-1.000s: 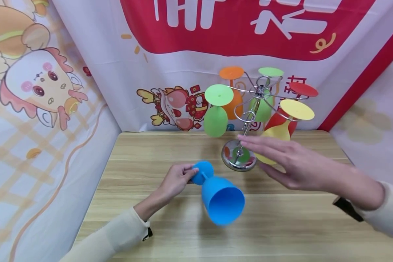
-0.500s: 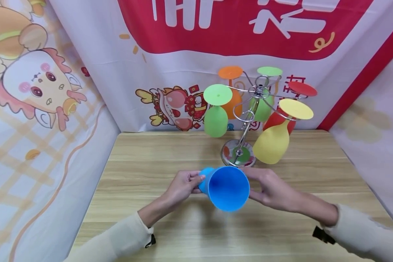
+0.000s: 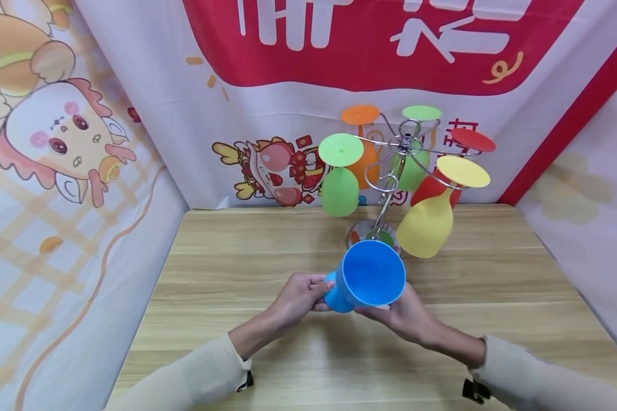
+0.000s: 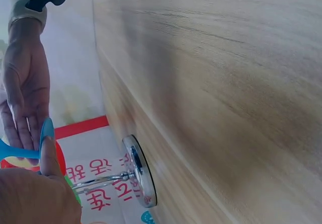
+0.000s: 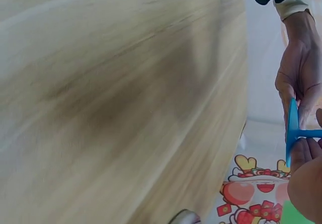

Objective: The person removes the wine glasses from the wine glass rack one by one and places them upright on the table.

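Observation:
A blue plastic goblet [image 3: 372, 273] is held above the table, tilted so its open mouth faces up toward me. My left hand [image 3: 299, 298] pinches the rim of its round foot, thumb on the near side. My right hand [image 3: 413, 318] holds the goblet around the stem just below the bowl, its fingers partly hidden behind the bowl. In the left wrist view, the blue foot [image 4: 47, 129] shows edge-on beside the left thumb. The right wrist view shows the stem [image 5: 308, 133] between the right thumb and fingers.
Behind the goblet stands a chrome rack [image 3: 405, 145] with curled arms. Several goblets hang upside down from it, among them a yellow one [image 3: 425, 228], a light green one [image 3: 340, 191] and an orange one [image 3: 366, 162]. Printed cloth [image 3: 267, 114] walls the wooden table [image 3: 226, 240].
My right hand has come in from beside the rack and taken hold of the goblet. The goblet has shifted right and away, its mouth turning more upward. My left hand keeps its pinch.

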`<action>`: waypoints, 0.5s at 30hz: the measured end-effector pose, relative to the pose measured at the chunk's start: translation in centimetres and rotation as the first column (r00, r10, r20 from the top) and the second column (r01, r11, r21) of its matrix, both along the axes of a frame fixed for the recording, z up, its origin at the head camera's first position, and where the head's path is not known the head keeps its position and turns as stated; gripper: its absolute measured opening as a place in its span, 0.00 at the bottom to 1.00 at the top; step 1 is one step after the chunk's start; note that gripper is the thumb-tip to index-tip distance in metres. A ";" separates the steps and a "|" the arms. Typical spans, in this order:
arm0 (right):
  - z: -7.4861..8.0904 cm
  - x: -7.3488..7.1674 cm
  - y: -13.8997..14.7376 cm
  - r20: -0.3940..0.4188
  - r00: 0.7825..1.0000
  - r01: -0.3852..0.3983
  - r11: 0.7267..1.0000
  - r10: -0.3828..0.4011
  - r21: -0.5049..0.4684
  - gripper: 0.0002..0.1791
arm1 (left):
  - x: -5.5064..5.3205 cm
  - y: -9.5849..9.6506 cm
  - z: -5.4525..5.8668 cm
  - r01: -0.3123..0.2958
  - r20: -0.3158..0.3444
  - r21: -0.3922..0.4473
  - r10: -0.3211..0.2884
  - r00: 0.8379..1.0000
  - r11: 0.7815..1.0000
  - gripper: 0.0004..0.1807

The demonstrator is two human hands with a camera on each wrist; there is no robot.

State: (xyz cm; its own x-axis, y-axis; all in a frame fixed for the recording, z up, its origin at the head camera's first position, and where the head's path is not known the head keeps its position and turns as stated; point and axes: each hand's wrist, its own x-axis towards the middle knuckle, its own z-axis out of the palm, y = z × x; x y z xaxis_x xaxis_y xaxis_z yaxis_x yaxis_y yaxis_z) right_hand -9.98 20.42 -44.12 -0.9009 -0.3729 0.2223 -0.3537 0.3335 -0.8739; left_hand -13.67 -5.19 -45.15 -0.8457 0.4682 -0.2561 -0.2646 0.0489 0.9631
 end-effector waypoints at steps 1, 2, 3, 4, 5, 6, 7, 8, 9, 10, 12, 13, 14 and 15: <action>-0.1 0.0 -0.2 0.018 1.000 0.015 1.000 -0.015 -0.015 0.48 | 0.0 0.0 0.0 -0.004 0.006 -0.001 0.004 1.000 1.000 0.18; -0.3 -0.1 -0.4 0.033 0.999 0.025 0.999 -0.024 -0.034 0.49 | 0.0 0.1 -0.1 -0.006 0.013 -0.003 0.006 1.000 1.000 0.17; -0.4 -0.1 -0.5 0.042 0.998 0.037 0.998 -0.035 -0.050 0.49 | 0.0 0.1 -0.1 -0.006 0.018 -0.002 0.006 1.000 1.000 0.17; -0.6 -0.1 -0.7 0.049 0.998 0.052 0.997 -0.049 -0.058 0.49 | 0.1 0.2 -0.1 -0.007 0.025 -0.002 0.007 1.000 1.000 0.17; -0.7 -0.1 -0.8 0.055 0.996 0.069 0.995 -0.066 -0.068 0.50 | 0.1 0.2 -0.1 -0.006 0.031 -0.002 0.006 1.000 1.000 0.17; -0.9 -0.1 -1.0 0.058 0.994 0.093 0.993 -0.089 -0.071 0.50 | 0.2 0.3 -0.2 -0.006 0.034 -0.002 0.006 0.999 1.000 0.17; -1.0 0.0 -1.1 0.059 0.992 0.116 0.990 -0.112 -0.075 0.50 | 0.2 0.4 -0.2 -0.007 0.040 -0.001 0.007 0.999 1.000 0.16; -1.2 0.0 -1.3 0.058 0.989 0.141 0.987 -0.136 -0.075 0.50 | 0.2 0.5 -0.2 -0.007 0.045 -0.001 0.007 0.999 1.000 0.16; -1.3 0.1 -1.4 0.060 0.986 0.163 0.984 -0.158 -0.076 0.50 | 0.3 0.6 -0.3 -0.006 0.050 0.001 0.006 0.999 1.000 0.16; -1.4 0.2 -1.5 0.067 0.982 0.184 0.980 -0.179 -0.078 0.50 | 0.3 0.7 -0.3 -0.005 0.055 0.001 0.005 0.998 1.000 0.15; -1.6 0.5 -1.5 0.078 0.978 0.201 0.975 -0.194 -0.092 0.49 | 0.4 0.9 -0.4 0.000 0.054 0.004 0.000 0.999 1.000 0.15; -1.7 0.7 -1.5 0.084 0.978 0.197 0.975 -0.189 -0.103 0.48 | 0.5 1.0 -0.4 0.003 0.057 0.004 -0.004 0.998 1.000 0.15; -1.8 0.8 -1.4 0.087 0.980 0.189 0.975 -0.180 -0.115 0.47 | 0.5 1.1 -0.4 0.009 0.056 0.003 -0.010 0.998 1.000 0.15; -1.9 0.9 -1.4 0.089 0.981 0.181 0.976 -0.171 -0.123 0.46 | 0.5 1.2 -0.4 0.014 0.057 0.002 -0.014 0.998 1.000 0.16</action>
